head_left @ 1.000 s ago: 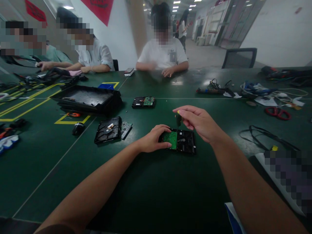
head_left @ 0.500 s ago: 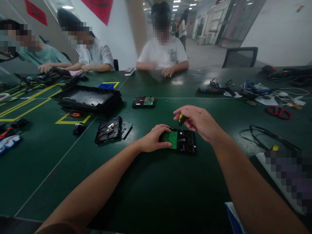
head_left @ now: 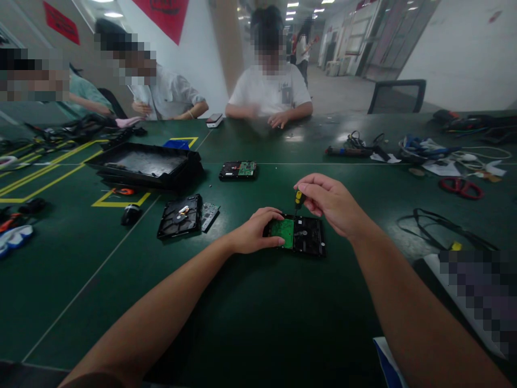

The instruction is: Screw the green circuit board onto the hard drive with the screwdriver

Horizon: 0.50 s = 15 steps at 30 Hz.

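A black hard drive (head_left: 310,236) lies flat on the green table, with a green circuit board (head_left: 284,233) on its left half. My left hand (head_left: 258,230) grips the drive's left end, thumb and fingers on opposite long sides. Between the thumb and fingers of my right hand (head_left: 327,200) is a small screwdriver (head_left: 299,199) with a yellow and black handle. Its shaft points down at the far edge of the board, near the drive's middle; whether the tip sits in a screw is too small to tell.
Left of my hands lie another hard drive (head_left: 180,216) and a loose circuit board (head_left: 210,216). Farther back are a third drive (head_left: 238,170) and black trays (head_left: 145,161). Red-handled scissors (head_left: 461,187) and cables (head_left: 444,223) lie right. Several people sit across the table.
The fingers of my right hand have closed in more around the screwdriver handle, which has shifted very slightly. My left hand and the drive stay put. Two people at the left have moved their arms.
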Available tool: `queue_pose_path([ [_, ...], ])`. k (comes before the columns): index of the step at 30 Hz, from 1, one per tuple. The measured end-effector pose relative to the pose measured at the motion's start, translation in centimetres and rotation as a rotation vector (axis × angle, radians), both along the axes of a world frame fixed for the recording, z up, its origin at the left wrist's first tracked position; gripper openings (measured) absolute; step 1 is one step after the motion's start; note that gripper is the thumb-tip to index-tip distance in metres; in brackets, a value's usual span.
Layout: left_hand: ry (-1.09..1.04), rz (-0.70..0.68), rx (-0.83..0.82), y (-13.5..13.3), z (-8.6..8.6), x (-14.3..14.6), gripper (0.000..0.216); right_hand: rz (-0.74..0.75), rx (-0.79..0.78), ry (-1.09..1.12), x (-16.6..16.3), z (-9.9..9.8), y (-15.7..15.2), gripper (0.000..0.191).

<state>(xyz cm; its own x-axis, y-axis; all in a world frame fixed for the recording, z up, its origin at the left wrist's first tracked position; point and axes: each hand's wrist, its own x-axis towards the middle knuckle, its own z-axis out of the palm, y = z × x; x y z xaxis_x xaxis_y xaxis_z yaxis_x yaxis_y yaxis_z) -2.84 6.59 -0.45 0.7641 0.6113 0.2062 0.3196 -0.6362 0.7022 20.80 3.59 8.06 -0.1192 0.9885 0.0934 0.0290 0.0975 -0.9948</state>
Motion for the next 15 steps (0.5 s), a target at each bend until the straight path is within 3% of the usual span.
queue_pose_path([
  [7, 0.002, -0.006, 0.011, 0.06, -0.17, -0.05, 0.059, 0.058, -0.060, 0.014, 0.04, 0.76, -0.52, 0.010],
  [15, 0.003, -0.001, 0.001, 0.02, -0.09, -0.03, 0.058, 0.088, -0.068, 0.041, 0.18, 0.16, -0.08, 0.025],
])
